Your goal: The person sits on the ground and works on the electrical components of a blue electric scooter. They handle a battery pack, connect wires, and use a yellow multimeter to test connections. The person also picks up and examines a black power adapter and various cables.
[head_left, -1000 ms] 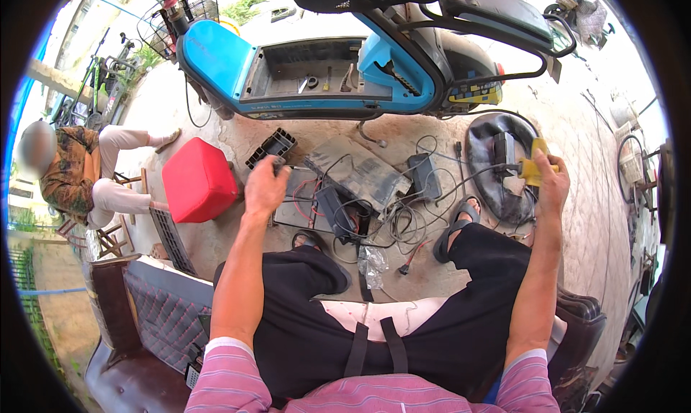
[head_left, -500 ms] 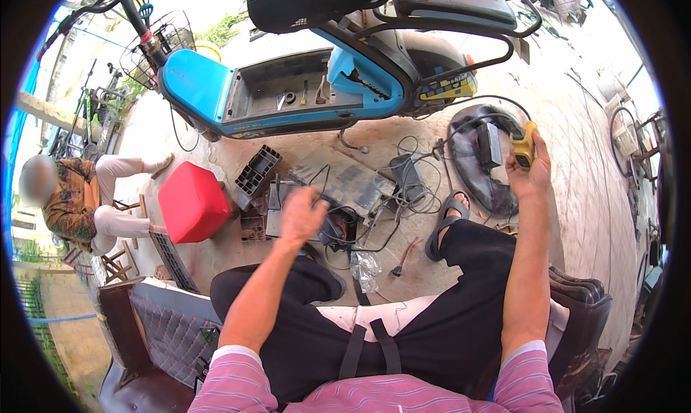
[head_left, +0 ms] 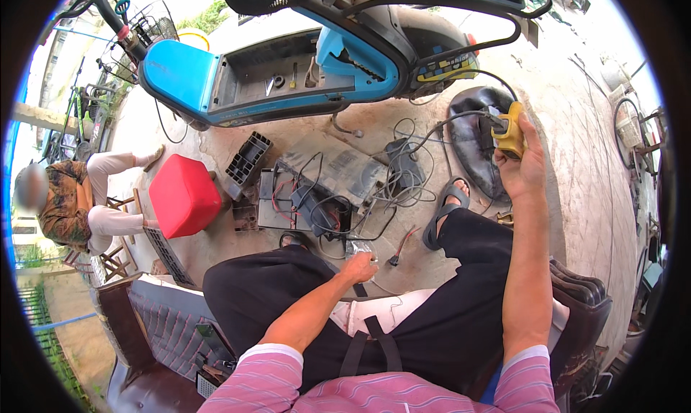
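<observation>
My right hand [head_left: 520, 170] grips a yellow socket block [head_left: 509, 131], with a black plug and cable at its side. A dark inner tube [head_left: 476, 170] lies beyond it on the floor. My left hand [head_left: 360, 268] is low between my knees at a crumpled clear plastic bag [head_left: 358, 246], fingers curled; what they hold is unclear. Above that hand lie black power bricks [head_left: 311, 210] [head_left: 404, 165], tangled cables, a dusty grey panel [head_left: 331, 167] and a black slotted tray [head_left: 247, 165]. A short red-and-black lead [head_left: 397, 255] with a plug lies just right of it.
A blue electric scooter [head_left: 178, 78] with an open floor compartment stands ahead. A red box-like seat [head_left: 181, 196] is at left, beside a seated person [head_left: 68, 201]. I sit on a brown padded seat [head_left: 155, 388]. A bicycle wheel [head_left: 626, 118] and clutter line the right edge.
My left hand has come down and right from the slotted tray, over the cables, to the plastic bag. My right hand with the socket block has shifted left and turned; the view has moved slightly.
</observation>
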A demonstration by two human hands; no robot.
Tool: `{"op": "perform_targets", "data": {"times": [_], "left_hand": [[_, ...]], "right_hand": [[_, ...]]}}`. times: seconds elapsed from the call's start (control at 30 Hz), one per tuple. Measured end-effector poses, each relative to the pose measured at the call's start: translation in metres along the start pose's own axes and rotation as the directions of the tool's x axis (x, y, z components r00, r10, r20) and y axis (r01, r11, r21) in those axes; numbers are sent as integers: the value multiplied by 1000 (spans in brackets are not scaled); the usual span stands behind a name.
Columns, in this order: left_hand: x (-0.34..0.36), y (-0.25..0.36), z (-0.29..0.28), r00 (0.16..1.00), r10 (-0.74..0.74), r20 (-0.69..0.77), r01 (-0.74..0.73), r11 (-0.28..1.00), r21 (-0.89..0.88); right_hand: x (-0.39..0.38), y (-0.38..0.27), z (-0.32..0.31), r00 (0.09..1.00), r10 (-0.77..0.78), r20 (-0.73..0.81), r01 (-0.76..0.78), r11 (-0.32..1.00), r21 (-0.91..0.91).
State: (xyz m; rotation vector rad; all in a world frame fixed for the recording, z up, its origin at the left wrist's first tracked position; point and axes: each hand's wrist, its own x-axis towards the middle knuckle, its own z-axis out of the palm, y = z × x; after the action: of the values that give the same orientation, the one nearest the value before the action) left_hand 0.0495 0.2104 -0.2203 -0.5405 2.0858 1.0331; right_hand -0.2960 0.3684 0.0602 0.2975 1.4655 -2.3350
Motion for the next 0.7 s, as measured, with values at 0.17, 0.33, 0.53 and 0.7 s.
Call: {"op": "perform_targets", "data": {"times": [0.17,0.33,0.53,0.7], "left_hand": [[56,-82,35,953,-190,-236,140,967,-214],[81,-130,2,747,-665,22,117,99,-988],[105,-130,10,660,-730,178,145,-108,-983],[108,-142,23,643,-711,284,133,-262,-956]], "right_hand": [[-7,3,10,1000,-7,26,7,1000,-14],[-9,6,18,998,19,-54,-21,999,-48],[-8,12,24,999,44,-26,-46,994,-98],[-8,21,35,997,70,44,-64,990,-125]]}}
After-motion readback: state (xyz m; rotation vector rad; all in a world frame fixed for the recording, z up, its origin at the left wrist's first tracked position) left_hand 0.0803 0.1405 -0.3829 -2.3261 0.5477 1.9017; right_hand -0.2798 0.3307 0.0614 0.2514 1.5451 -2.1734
